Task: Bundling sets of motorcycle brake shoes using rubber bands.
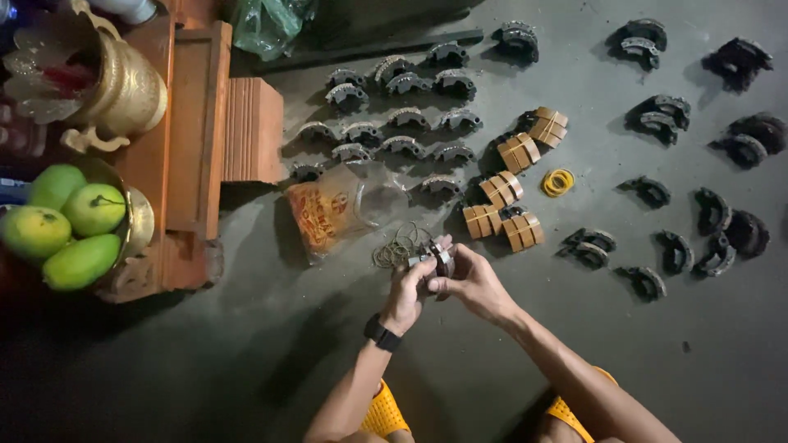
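Between both hands: left hand [408, 289] and right hand [468, 283] grasp one curved grey brake shoe set [435, 256]. Rubber bands [400, 246] lie just beyond the fingertips. Judgement: keep halves squeezed flush while banding.

Both hands, left hand [408, 291] and right hand [472, 283], meet on a brake shoe pair [435, 256] above the floor [246, 361]. Rubber bands [396, 246] lie just left; bundled shoes [510, 184] beyond; loose shoes [698, 221] right (scattered); plastic bag [336, 205] left.

Dim overhead light, floor [246, 361] dark lower left, soft shadows beside parts, slight blur, mild edge distortion
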